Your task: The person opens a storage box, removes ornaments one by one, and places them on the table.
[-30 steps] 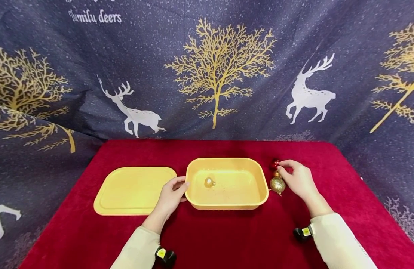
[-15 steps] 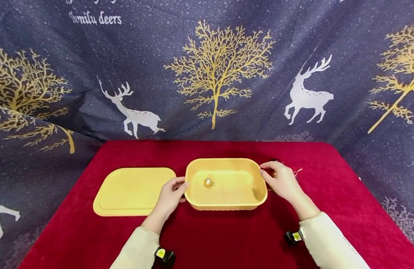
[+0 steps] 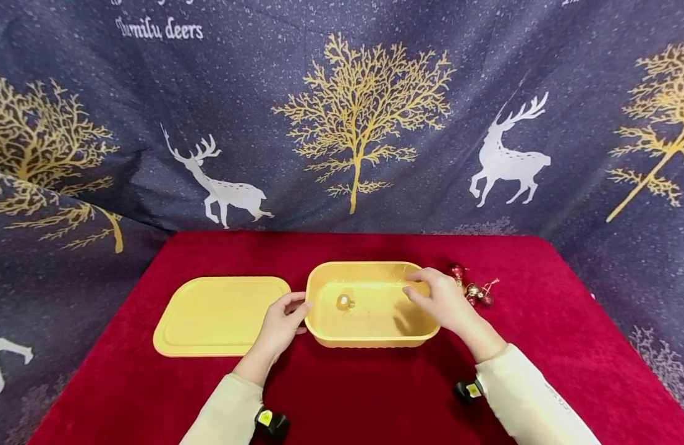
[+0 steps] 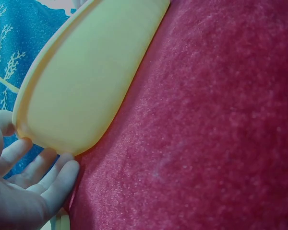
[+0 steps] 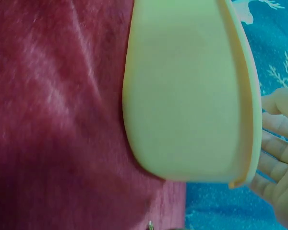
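Note:
A yellow plastic box (image 3: 375, 342) stands in the middle of the red cloth, with one gold bauble (image 3: 344, 302) lying inside toward its left end. My left hand (image 3: 284, 321) rests extended fingers against the box's outer left end, fingertips right at the rim. Over the box's right end hovers my right hand (image 3: 444, 303), thumb and fingers apart and pointing inward. I cannot tell whether a small thing sits between them. Behind this hand lie several small Christmas baubles, among them a red one (image 3: 456, 270) and a gold one (image 3: 472, 290).
A yellow lid (image 3: 225, 315) lies flat on the cloth left of the box. At the table's back and sides hangs a dark blue curtain (image 3: 241, 80) printed with deer and gold trees.
My right hand has moved left from the baubles to over the box's right end, uncovering red and gold baubles behind it. The left hand has stayed at the box.

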### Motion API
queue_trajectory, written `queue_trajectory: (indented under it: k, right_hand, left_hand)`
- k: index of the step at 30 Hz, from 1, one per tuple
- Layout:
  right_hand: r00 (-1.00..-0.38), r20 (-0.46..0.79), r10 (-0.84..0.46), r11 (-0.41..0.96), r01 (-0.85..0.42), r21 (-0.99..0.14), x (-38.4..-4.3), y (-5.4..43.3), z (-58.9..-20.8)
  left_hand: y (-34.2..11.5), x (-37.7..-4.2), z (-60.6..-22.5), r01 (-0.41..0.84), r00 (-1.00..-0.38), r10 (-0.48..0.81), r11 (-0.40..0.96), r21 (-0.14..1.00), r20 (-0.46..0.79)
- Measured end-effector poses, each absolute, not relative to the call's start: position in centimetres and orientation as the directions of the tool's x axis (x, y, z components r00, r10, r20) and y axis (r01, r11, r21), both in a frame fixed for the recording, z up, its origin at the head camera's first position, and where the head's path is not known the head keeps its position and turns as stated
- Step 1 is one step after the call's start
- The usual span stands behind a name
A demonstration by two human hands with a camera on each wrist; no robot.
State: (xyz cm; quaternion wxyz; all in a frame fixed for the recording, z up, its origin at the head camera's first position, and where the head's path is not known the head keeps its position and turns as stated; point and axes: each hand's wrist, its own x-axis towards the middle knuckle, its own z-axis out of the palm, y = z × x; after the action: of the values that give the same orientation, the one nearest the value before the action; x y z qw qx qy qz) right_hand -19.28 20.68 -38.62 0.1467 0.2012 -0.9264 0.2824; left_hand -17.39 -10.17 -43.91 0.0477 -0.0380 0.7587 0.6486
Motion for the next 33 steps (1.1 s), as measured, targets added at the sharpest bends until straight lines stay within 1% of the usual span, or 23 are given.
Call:
queue_trajectory:
  k: [6,12,19,26,29,33]
  right_hand:
    - [-0.863,0.347,-0.367,0.741,-0.497,-0.453,-19.5,19.3,-39.1]
    - [-0.849,0.281,-0.448,0.730,-0.528,-0.433,-19.4,17.9,-39.5]
    - [-0.853,0.219,-0.473,0.717,-0.518,-0.467,-19.4,16.0,-39.3]
    - [-0.849,0.169,-0.501,0.738,-0.521,-0.429,-19.7,14.4,-39.4]
    - [-0.837,0.134,-0.531,0.724,-0.530,-0.441,-19.8,13.8,-39.4]
    - [-0.832,0.064,-0.550,0.720,-0.512,-0.468,-20.1,13.0,-39.4]
  left_hand:
    - [-10.2,-17.3,-43.6,-0.119,-0.993,0.006,0.160,0.980,-0.121]
    - [-10.1,-17.0,-43.6,-0.124,-0.992,0.008,0.164,0.979,-0.127]
    - [-10.1,-17.1,-43.6,-0.117,-0.993,-0.001,0.164,0.980,-0.118]
    - [-10.1,-17.2,-43.6,-0.114,-0.993,-0.001,0.166,0.980,-0.116]
    - [-10.1,-17.1,-43.5,-0.112,-0.993,0.002,0.163,0.980,-0.114]
    - [-10.1,-17.0,-43.4,-0.108,-0.994,0.008,0.162,0.981,-0.111]
